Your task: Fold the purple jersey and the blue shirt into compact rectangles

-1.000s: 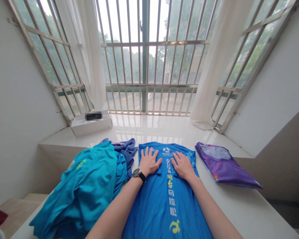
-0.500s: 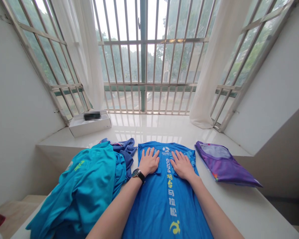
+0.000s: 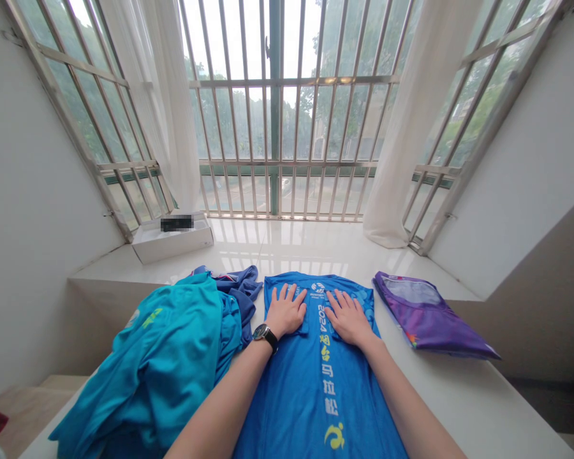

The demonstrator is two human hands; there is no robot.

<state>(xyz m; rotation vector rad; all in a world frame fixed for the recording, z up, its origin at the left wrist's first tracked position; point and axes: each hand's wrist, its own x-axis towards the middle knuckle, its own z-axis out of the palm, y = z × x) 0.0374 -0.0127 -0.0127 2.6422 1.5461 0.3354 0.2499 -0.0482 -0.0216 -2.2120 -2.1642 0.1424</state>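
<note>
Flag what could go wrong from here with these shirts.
1. The blue shirt has its sleeves folded in under the left hand and right hand; lifting or sliding either could shift those folds.
2. The purple folded garment has its outer corner close to the right edge of the white ledge, so a bump might tip it off.
3. The teal garment is bunched close beside the left forearm, which could drag it.
</note>
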